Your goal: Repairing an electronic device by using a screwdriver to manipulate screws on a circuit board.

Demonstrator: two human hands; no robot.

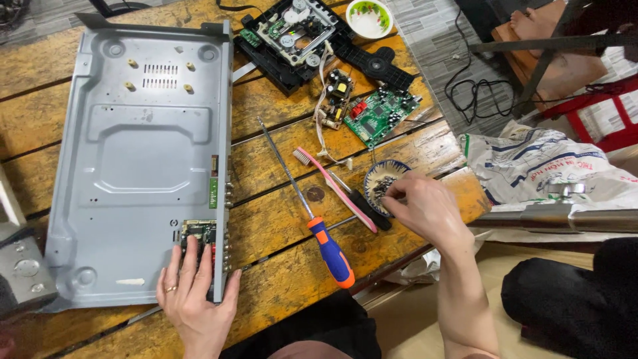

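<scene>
The left hand (pixel 193 292) lies spread flat on the near corner of a grey metal chassis (pixel 133 153), empty and stamped, on the wooden table (pixel 279 266). The right hand (pixel 425 209) pinches with its fingertips into a small patterned bowl (pixel 384 181) of screws, beside an orange-blue screwdriver (pixel 312 219).

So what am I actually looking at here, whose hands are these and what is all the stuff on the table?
This is one picture from a camera worn on a person's head, looking down at their own two bare hands. There is no machine.

They work at a worn wooden table. The left hand rests on the near corner of a big grey metal case tray, fingers on a small circuit board fixed there. The right hand reaches its fingertips into a small blue-patterned bowl of what look like small metal parts; whether it pinches one is hidden.

Between the hands lie a long screwdriver with an orange and blue handle and a pink toothbrush. Further back are a loose green circuit board and a black disc drive unit.
</scene>
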